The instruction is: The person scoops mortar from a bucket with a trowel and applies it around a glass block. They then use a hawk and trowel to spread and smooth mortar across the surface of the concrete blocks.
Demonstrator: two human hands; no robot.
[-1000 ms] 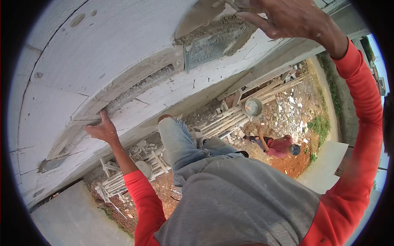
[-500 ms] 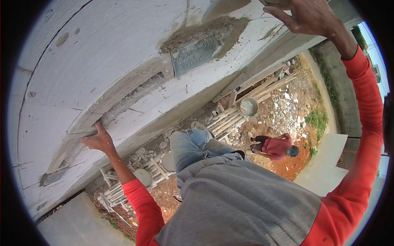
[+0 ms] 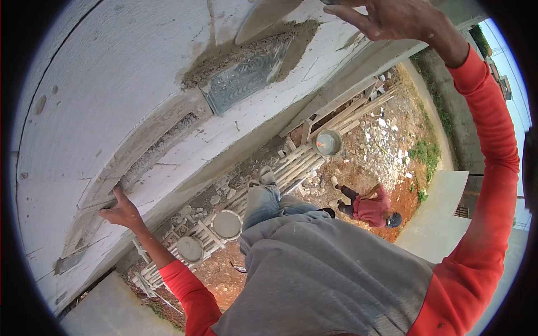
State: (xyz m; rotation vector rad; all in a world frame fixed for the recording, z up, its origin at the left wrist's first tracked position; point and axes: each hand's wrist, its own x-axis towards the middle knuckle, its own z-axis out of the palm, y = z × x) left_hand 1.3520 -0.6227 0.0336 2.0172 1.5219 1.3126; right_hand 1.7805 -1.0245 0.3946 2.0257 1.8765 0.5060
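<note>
My left hand (image 3: 124, 213) rests at the edge of a long curved recess (image 3: 157, 147) in the pale wall, thumb and forefinger apart, one fingertip inside the slot. Its other fingers are partly hidden against the edge. At the top of the view, my right hand (image 3: 386, 19) is bent round something grey that the frame cuts off; I cannot make out its kind. Between the hands, a grey panel with swirling ridges (image 3: 246, 81) is set in the wall. Rough wet mortar (image 3: 224, 59) lies along its upper edge.
Far below, wooden poles form a platform (image 3: 297, 167) with round tubs of grey mix (image 3: 227, 225) and a bucket (image 3: 328, 143). A person in a red shirt (image 3: 372, 206) stands on the rubble-strewn ground. My jeans-clad leg (image 3: 262, 204) is above the poles.
The view has shifted, so the wall and panel sit farther left. My right hand has moved left along the top with its grey thing. My left hand keeps its place at the recess.
</note>
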